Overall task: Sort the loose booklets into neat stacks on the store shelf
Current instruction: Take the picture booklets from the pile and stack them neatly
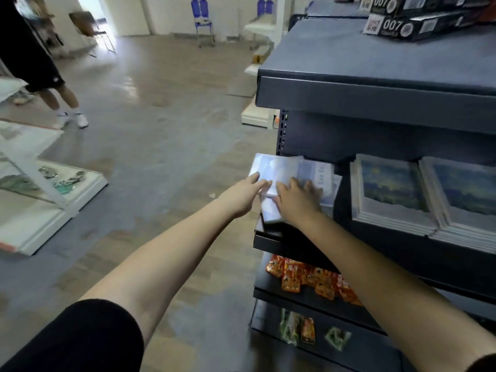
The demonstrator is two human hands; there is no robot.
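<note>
The left hand (249, 194) is open, its straight fingers laid against the left edge of a loose pile of pale booklets (279, 167); whether the thumb goes under the pile cannot be told. The right hand (298, 200) is open too, lying flat on top of the same pile with fingers spread, pressing down. The two hands almost touch. The booklets lie askew under and beyond the hands, at the left end of the middle shelf (268, 238), and some jut past that end over the floor (161, 130). One with printed letters pokes out just right of the right hand's fingers. Well to the right of the hands, on the same shelf, two neat stacks (391, 191) with painted-sky covers sit side by side. Just beyond the pile stands a perforated post (281, 130), and the top shelf (375, 65) overhangs the hands, carrying black boxes (413, 26) marked 007. Below the right forearm, a lower shelf holds orange packets (308, 277), and the one under it green and orange bags (295, 328). Far left of the hands stands a white rack (40, 183), beyond it a person (40, 63) in dark clothes, and a blue chair (201, 14) by the far wall.
</note>
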